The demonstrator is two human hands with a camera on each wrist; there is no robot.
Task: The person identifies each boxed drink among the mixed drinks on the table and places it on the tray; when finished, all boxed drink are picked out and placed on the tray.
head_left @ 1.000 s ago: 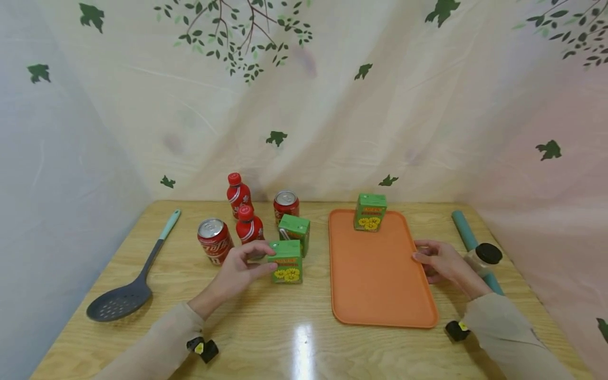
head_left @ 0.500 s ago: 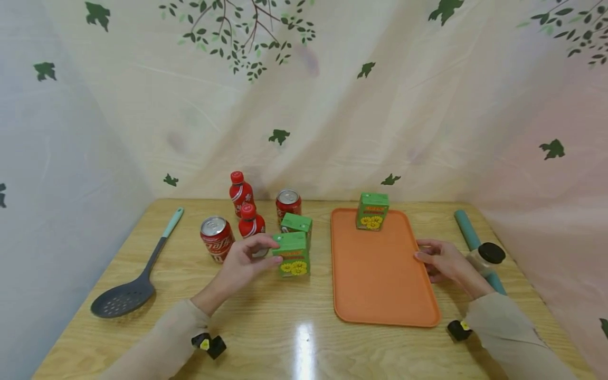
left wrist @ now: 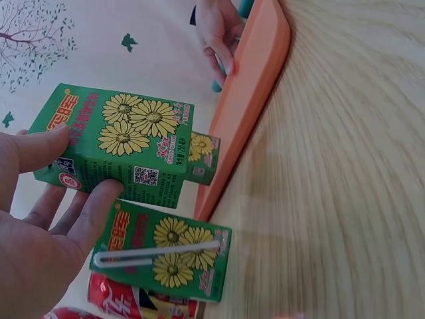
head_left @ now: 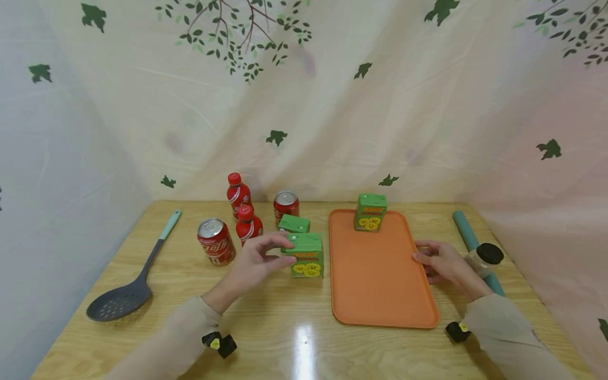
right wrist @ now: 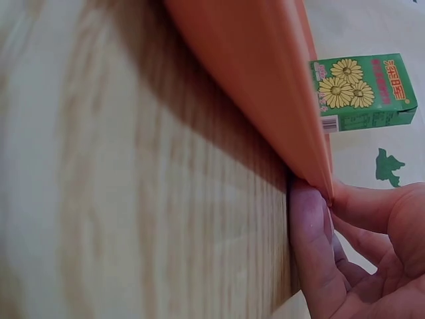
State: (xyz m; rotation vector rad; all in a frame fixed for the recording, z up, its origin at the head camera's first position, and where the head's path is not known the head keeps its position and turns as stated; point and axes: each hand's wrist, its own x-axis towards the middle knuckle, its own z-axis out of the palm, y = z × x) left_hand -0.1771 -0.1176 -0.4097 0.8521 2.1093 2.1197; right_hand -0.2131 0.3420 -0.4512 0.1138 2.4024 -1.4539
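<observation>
My left hand [head_left: 256,261] pinches a green drink carton [head_left: 307,257] with yellow flowers by its upper part, just left of the orange tray [head_left: 380,279]. In the left wrist view the carton [left wrist: 126,143] hangs clear of the wooden table, thumb on one side and fingers on the other. My right hand [head_left: 442,262] grips the tray's right edge; the right wrist view has a finger under the rim and the thumb against it. A second carton [head_left: 370,212] stands upright at the tray's far end. Behind the held carton, a third carton [head_left: 295,224] with a straw is partly hidden.
Red cans [head_left: 216,241] and red bottles [head_left: 238,195] stand on the table's left half. Farther left lies a slotted spatula [head_left: 133,293]. Right of the tray, a black-capped jar [head_left: 484,258] sits by a teal rod [head_left: 464,230]. A cloth backdrop rises behind the table.
My left hand has lifted the carton off the table and carried it right, toward the tray's left edge. My right hand keeps its grip on the tray.
</observation>
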